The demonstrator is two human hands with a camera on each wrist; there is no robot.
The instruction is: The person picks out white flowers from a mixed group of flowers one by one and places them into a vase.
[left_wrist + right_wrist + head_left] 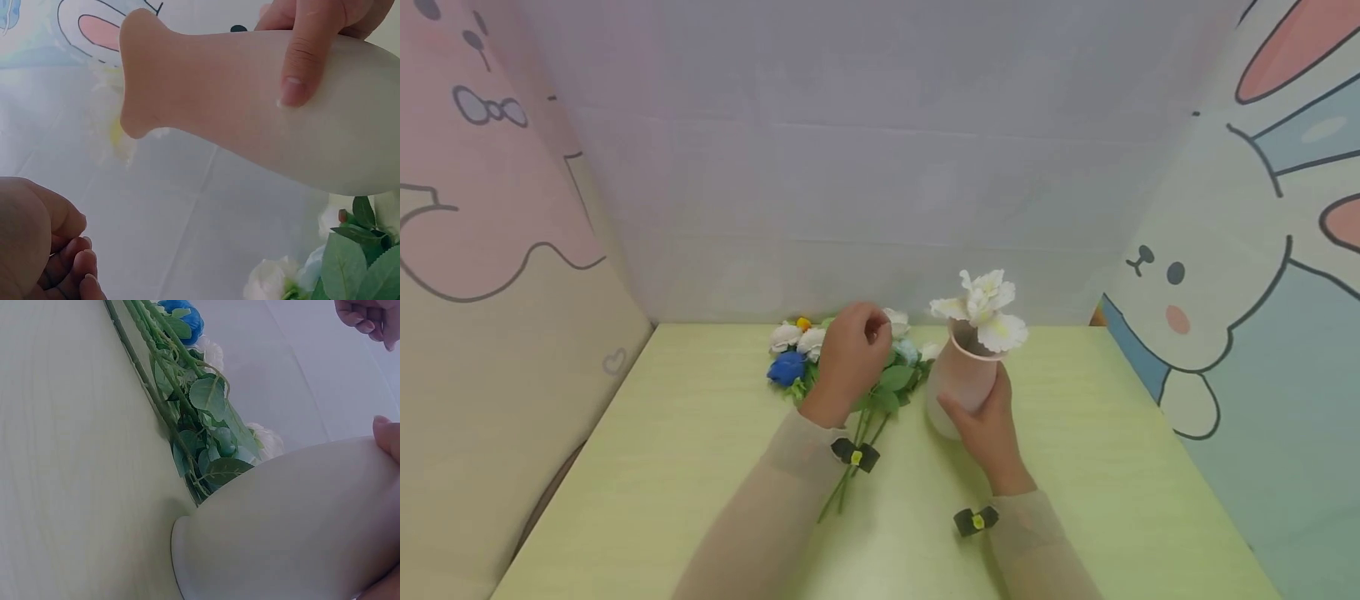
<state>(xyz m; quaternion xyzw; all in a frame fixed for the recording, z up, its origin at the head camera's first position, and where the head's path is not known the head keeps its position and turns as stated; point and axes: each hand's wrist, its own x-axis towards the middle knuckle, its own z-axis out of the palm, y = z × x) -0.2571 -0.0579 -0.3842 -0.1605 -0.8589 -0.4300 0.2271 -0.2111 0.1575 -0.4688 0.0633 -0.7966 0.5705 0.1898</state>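
My right hand [988, 425] grips the side of a pale pink-white vase [958, 387], thumb across its front. The vase's base is at the tabletop in the right wrist view. A white artificial flower [985, 308] with yellow-tinged petals stands in the vase's mouth, its stem hidden inside. My left hand [853, 354] is raised to the left of the vase, over a bunch of artificial flowers [891, 383]. Its fingers [78, 265] are loosely curled, with nothing showing between them. The left wrist view shows the vase [250, 106] with the right thumb on it.
The bunch lies at the table's back, with white blooms [785, 337], a blue rose [787, 368] and green stems [838, 492] pointing forward. A pale wall [865, 183] stands behind the yellow-green table [700, 433]. Cartoon-printed panels [1240, 333] flank it.
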